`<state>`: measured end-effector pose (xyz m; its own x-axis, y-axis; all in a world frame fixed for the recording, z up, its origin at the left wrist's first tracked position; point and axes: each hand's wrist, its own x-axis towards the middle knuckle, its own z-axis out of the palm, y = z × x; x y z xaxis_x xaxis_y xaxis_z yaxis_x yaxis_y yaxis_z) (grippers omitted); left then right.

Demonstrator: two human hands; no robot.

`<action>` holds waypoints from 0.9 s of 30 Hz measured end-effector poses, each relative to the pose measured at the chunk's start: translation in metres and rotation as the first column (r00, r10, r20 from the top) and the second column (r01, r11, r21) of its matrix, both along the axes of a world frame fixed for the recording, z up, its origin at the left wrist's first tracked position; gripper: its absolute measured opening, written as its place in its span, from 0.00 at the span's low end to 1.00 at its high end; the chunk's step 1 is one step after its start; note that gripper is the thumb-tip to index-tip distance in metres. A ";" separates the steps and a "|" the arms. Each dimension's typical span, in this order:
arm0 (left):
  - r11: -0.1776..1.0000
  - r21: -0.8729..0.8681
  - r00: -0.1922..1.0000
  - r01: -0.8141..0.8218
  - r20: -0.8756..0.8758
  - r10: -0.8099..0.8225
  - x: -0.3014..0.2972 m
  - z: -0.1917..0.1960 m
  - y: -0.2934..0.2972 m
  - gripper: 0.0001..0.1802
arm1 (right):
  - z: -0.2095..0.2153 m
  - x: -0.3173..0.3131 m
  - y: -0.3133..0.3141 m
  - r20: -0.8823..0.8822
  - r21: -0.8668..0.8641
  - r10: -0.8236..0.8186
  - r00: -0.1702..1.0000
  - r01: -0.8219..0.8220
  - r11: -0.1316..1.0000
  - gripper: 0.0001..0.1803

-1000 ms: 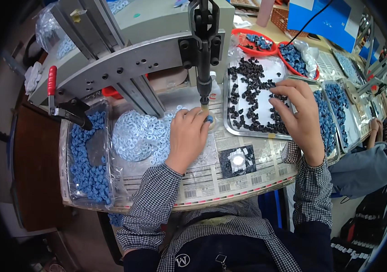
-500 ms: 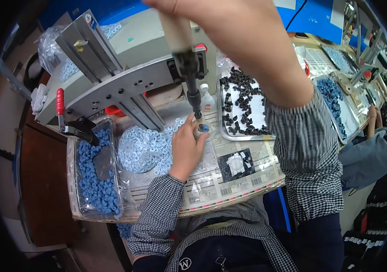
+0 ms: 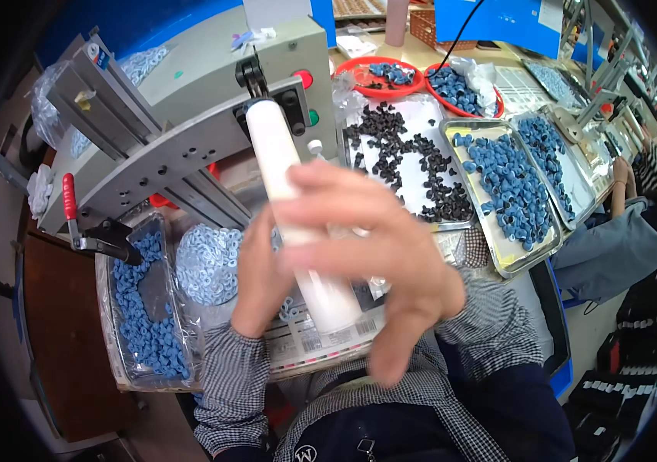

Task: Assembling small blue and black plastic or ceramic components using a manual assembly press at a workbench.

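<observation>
A white cylindrical lever handle (image 3: 297,223) is seen slanting down from the grey press (image 3: 190,115), partly covered, above a heap of pale blue rings (image 3: 209,262).

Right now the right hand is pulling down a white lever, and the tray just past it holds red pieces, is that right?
Not quite. In the head view the right hand does grip the white lever, but the tray just past it holds black pieces, not red ones. Red shows only on the round dishes farther back.
</observation>
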<state>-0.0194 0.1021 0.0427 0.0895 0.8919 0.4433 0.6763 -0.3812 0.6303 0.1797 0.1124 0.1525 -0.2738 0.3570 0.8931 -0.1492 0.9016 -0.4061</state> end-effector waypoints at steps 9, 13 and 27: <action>0.954 -0.271 0.973 -0.130 0.149 0.175 -0.049 0.031 -0.059 0.22 | -0.106 0.079 0.077 0.762 0.008 -0.362 0.536 0.552 0.834 0.10; 0.946 -0.302 0.979 -0.121 0.124 0.164 -0.049 0.019 -0.062 0.14 | -0.126 0.069 0.094 0.840 0.175 -0.354 0.410 0.414 0.893 0.10; 0.979 -0.191 0.968 0.075 -0.221 -0.118 -0.036 -0.038 -0.050 0.08 | -0.107 0.084 0.063 0.504 -0.676 -0.010 0.864 0.401 0.618 0.09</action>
<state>-0.0552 0.0523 0.0050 0.2596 0.9370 0.2336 0.7767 -0.3464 0.5261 0.2636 0.1754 0.0453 -0.3652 0.9255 0.1005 0.3568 0.2389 -0.9031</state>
